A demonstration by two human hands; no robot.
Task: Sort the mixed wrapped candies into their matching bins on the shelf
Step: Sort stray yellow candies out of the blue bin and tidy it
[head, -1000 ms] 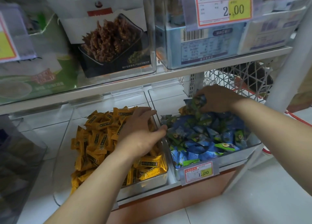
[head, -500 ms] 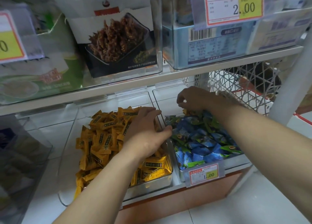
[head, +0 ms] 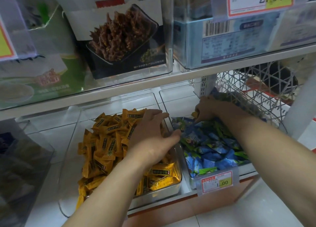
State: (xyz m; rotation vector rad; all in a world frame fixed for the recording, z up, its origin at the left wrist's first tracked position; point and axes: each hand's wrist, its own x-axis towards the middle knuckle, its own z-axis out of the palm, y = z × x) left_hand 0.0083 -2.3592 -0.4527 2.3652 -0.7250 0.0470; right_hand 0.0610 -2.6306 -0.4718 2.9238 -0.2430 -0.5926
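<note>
The step in hand looks like picking out a misfiled piece. The right hand [head: 211,110] reaches to the back left corner of the right-hand clear bin [head: 192,180], over the heap of blue and green candies [head: 210,151]. Its fingertips are curled together and appear to pinch a stray yellow candy [head: 194,114] just above the heap. The left hand [head: 153,134] lies flat on the yellow candies [head: 106,141] in the left-hand clear bin [head: 159,196]. Its fingers are straight and slightly apart, and the thumb is stretched toward the wall the two bins share; it grips nothing. The next move likely calls for lifting the yellow piece clear of the heap, carrying it left over that shared wall and letting it drop among its own kind. The left hand sits just where it would land and may need to shift or receive it. The upper shelf board [head: 136,88] hangs low over the bins' back edges, so headroom for the lift is tight. A white lattice basket [head: 248,90] crowds the right bin's far right corner beside the forearm. A price tag [head: 217,182] hangs at the shelf's front edge.
</note>
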